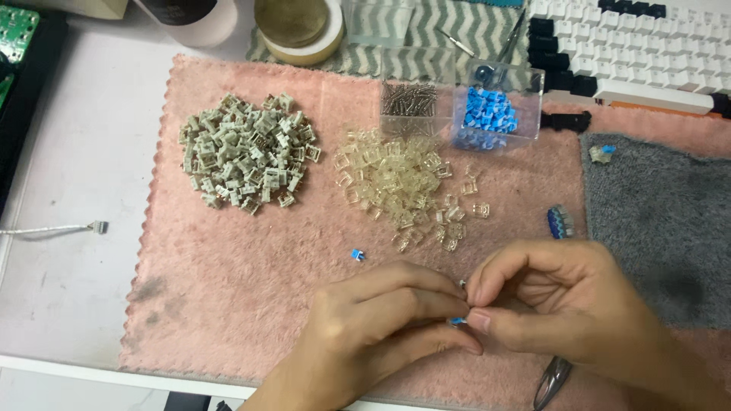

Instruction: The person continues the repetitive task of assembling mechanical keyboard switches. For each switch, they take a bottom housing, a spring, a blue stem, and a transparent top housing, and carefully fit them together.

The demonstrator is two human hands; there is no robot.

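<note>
Pinched a small blue switch stem (458, 320) between fingertips of left hand (373, 323) and right hand (556, 301); clear housings (396, 183) beyond.

pink towel (228, 281), grey mat (662, 221), beige switch housings (244, 152), clear tops (396, 179), blue stems (487, 114), grey-white chevron cloth (464, 30).

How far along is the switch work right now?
Done: one assembled switch lies on the grey mat. In hand: left hand and right hand pinch a small blue-stemmed part. Left: big piles of beige housings and clear tops, plus boxed blue stems.
</note>
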